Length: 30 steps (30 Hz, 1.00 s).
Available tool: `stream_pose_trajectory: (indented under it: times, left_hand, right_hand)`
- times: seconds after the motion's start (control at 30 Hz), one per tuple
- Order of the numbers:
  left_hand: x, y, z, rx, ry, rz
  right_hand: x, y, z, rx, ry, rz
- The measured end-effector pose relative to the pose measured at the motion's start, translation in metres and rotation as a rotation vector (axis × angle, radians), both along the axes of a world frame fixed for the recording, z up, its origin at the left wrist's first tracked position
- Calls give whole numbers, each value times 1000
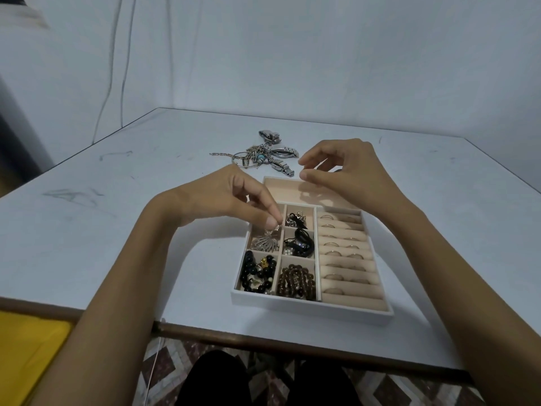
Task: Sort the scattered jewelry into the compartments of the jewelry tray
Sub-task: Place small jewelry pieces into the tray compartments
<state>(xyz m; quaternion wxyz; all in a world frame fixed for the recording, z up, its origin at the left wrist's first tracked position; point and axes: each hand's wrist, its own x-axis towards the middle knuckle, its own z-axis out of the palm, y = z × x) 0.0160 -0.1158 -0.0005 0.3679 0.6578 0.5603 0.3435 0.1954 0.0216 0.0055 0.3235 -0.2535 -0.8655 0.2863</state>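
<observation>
Two hands over the tray (307,309) — left hand (234,197) pinching the silver pendant (265,243), right hand (345,168) loose and empty — a hasty drop could leave it straddling the divider (282,240).

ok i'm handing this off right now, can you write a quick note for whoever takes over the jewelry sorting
Left hand: pinches the top of the silver leaf pendant, which sits in the middle-left compartment of the tray.
Right hand: hovers over the tray's far end, fingers loosely curled, nothing visible in it.
Done: black beads, brown beads, black cord piece and small charms are in compartments; rings sit in the ring rolls on the right.
Left: the pile of watches, chains and a bangle on the table beyond the tray.
</observation>
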Motion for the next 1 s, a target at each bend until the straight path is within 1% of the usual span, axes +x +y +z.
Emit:
stream_pose_trajectory:
  times: [0.1,0.33,0.47,0.6,0.67,0.73,0.8,0.83,0.9,0.93,1.0]
  left_hand:
    - [-1,1,-4,4,59,11]
    - [1,3,-7,9,103,27]
    - [-2,6,-9,26,188,38]
    - [-1,7,-10,19,164,52]
    - [-3,8,-9,21,108,72]
    - [-7,11,-10,47,44,156]
    - [-14,17,-15,108,21,307]
    - [-18,20,-19,146,49,382]
    - [-25,26,-28,192,174,506]
    - [-29,28,-33,190,264,553]
    - [-35,32,-42,117,501,603]
  right_hand:
    - [0,-1,-1,8,-17,3]
    - [-1,-1,-1,22,-62,27]
    - [-1,-1,-1,19,-69,40]
    - [-1,-1,-1,8,-78,59]
    - [0,-1,-1,5,-84,68]
    - [0,0,0,1,-90,75]
    - [0,-1,-1,-8,-94,79]
    - [0,-1,-1,-13,-94,82]
    - [1,-1,-1,-26,-97,90]
    - [1,-1,0,-28,-103,97]
    - [0,-1,0,-28,-124,113]
